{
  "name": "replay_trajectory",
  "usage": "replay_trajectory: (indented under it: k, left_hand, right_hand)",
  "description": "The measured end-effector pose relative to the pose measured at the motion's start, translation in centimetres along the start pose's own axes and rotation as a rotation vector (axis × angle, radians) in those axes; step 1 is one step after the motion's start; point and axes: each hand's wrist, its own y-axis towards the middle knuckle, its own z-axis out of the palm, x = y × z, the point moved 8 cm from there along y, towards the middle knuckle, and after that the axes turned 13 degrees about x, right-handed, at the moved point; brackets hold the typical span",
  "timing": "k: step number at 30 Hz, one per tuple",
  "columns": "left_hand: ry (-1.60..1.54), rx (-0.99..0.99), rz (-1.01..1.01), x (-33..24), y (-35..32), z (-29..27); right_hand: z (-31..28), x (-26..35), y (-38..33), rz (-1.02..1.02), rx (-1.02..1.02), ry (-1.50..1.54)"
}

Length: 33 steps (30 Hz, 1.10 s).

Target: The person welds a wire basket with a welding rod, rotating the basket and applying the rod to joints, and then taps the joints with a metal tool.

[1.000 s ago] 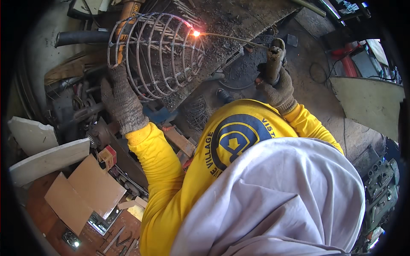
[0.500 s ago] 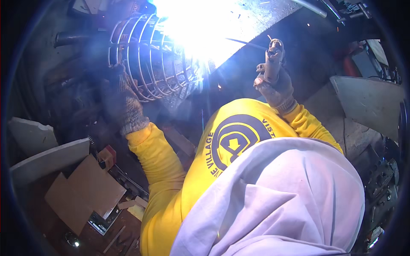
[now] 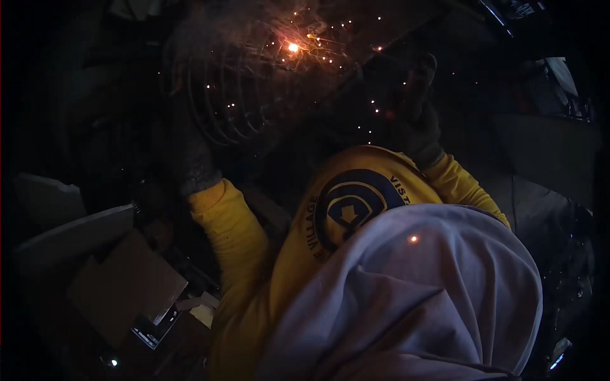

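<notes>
Head view, underexposed: the scene is dark apart from a glowing weld spot [image 3: 293, 47] and a scatter of sparks [image 3: 356, 95] around it.

My left hand [image 3: 194, 162], in a grey work glove, is closed on the lower side of the wire cage [image 3: 238, 95], a rounded frame of thin rods lying tilted on the bench [image 3: 375, 38]. My right hand [image 3: 419, 124], also gloved, is curled around the welding holder [image 3: 424, 70] to the right of the cage; the fingers cannot be made out separately, but the grip reads as wrapped shut. Whether the rod tip is touching the cage or just off it cannot be told in this light.

Risks noted, as judgement:
- Sparks are flying well beyond the joint. One glowing point sits on the pale cloth [image 3: 413, 239] over my head and shoulders. Cloth can smoulder if a hot bead lodges in a fold.
- Cardboard pieces [image 3: 127, 286] lie on the floor at my left, below the work. Falling sparks could set them alight unnoticed.
- My left hand holds the same metal being welded. Heat travels along thin rods quickly; a flinch would shift the cage and spoil the joint.
- The yellow sleeve [image 3: 229, 235] is exposed under the spark path and could be burnt through.
- Thin wire may burn away if the arc dwells.
</notes>
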Motion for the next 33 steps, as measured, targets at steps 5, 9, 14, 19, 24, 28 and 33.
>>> replay_trajectory:
  k: [5, 9, 14, 19, 24, 28, 33]
  left_hand:
    - [0.178, 0.05, -0.011, -0.3, 1.0, -0.1]
    - [0.701, 0.071, 0.118, -2.7, 1.6, -0.7]
    - [0.448, 0.407, -0.131, 1.6, 2.9, 0.0]
    - [-0.895, 0.132, -0.873, 2.8, -0.3, 2.7]
    - [-0.963, 0.07, -1.144, 4.4, -1.5, 3.8]
    - [-0.779, 0.131, -0.938, 6.8, -1.5, 4.4]
    - [-0.411, 0.275, -0.53, 7.9, -1.2, 5.0]
  right_hand:
    - [-0.2, 0.1, 0.2, 0.309, 0.04, 0.18]
    - [-0.5, 0.3, 0.3, 0.236, 0.026, 0.165]
    - [-0.2, 0.6, 0.4, 0.181, 0.027, 0.239]
    - [0.3, -0.7, 0.2, 0.167, 0.07, 0.283]
    - [0.3, 0.2, 0.3, 0.162, 0.085, 0.232]
    - [0.3, 0.5, 0.3, 0.173, 0.091, 0.195]
    - [0.1, 1.0, 0.4, 0.193, 0.072, 0.183]
